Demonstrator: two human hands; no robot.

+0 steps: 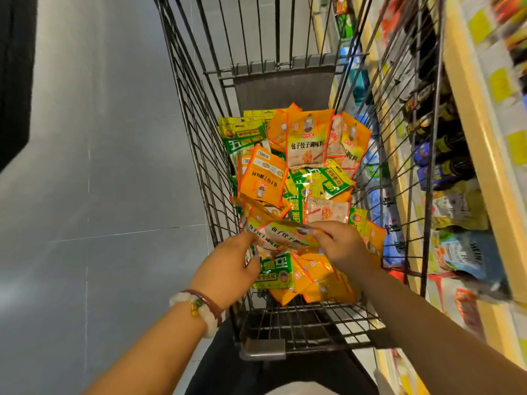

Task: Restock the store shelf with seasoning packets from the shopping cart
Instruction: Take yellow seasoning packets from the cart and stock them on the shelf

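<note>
- while both hands reach into the shopping cart (199, 115), the left hand (228, 269) and right hand (342, 246) each pinch one end of the orange seasoning packets (285, 233), probably to gather a bundle.
- remaining packets (309, 143) lie heaped in the cart.
- the store shelf (467, 115) stands just beside the cart, right, within reach for restocking.

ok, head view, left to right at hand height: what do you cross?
Grey floor → left hand → orange packets held in both hands → right hand → cart's right wire wall → shelf goods.
</note>
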